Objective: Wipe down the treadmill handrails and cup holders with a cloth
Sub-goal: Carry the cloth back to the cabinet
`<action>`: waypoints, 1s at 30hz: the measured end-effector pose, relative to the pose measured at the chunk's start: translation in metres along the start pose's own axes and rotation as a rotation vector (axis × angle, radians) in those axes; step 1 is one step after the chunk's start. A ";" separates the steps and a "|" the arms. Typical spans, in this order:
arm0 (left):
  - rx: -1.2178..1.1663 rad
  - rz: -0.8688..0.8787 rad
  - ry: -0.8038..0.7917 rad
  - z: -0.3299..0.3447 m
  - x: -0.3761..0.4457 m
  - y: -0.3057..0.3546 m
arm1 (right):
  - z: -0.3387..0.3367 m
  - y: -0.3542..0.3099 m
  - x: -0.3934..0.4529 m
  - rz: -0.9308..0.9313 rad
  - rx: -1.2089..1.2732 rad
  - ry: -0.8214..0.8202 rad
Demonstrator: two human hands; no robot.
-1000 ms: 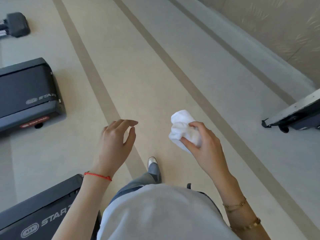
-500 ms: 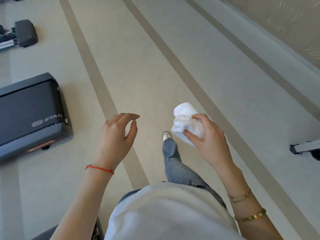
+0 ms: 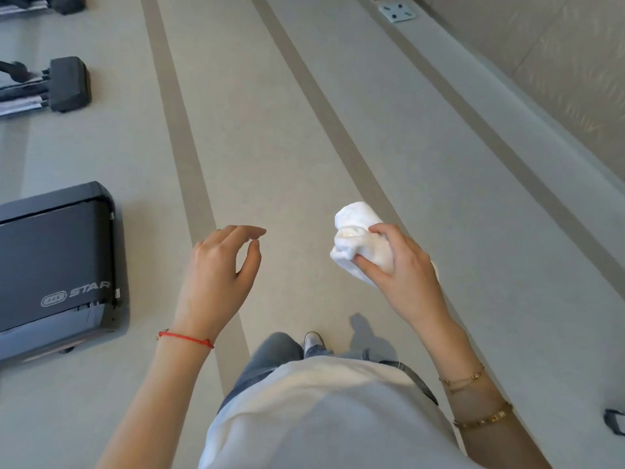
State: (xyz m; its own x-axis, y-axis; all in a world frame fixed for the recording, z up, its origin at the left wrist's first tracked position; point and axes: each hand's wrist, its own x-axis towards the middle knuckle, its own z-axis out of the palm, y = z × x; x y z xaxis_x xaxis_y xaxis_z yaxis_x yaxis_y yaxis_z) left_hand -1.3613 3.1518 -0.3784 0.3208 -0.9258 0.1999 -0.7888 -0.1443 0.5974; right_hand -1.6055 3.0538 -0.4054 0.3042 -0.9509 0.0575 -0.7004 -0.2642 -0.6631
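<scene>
- The right hand (image 3: pixel 402 265) grips a bunched white cloth (image 3: pixel 355 242), fingers and thumb curled round it; the cloth sticks out on the hand's far-left side, held in the air above the floor (image 3: pixel 304 130).
- The left hand (image 3: pixel 220 275) holds nothing; its fingers are loosely bent, with the thumb a little apart from the fingertips.
- The two hands are apart, left of centre and right of centre.
- A treadmill (image 3: pixel 57 265) end lies on the floor at the left, well apart from the cloth; no handrails or cup holders are in view.
- A red string (image 3: pixel 186 338) circles the left wrist; gold bracelets (image 3: pixel 473 397) sit on the right forearm.
- A shoe (image 3: pixel 313 341) shows near, below the hands.
</scene>
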 end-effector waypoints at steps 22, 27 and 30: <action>0.060 -0.016 0.042 -0.007 0.499 -0.175 | 0.129 -0.098 0.515 -0.057 0.031 0.021; 0.041 -0.008 -0.027 -0.006 0.592 -0.204 | 0.144 -0.111 0.607 -0.040 -0.009 0.001; 0.033 -0.017 -0.034 0.001 0.644 -0.223 | 0.157 -0.110 0.660 -0.032 0.017 -0.001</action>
State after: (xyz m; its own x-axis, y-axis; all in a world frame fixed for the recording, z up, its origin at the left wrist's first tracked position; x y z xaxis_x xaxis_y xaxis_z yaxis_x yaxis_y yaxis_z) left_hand -0.9790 2.5880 -0.3838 0.3169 -0.9344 0.1626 -0.8002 -0.1714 0.5747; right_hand -1.2267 2.4803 -0.4116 0.3270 -0.9418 0.0779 -0.6791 -0.2916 -0.6736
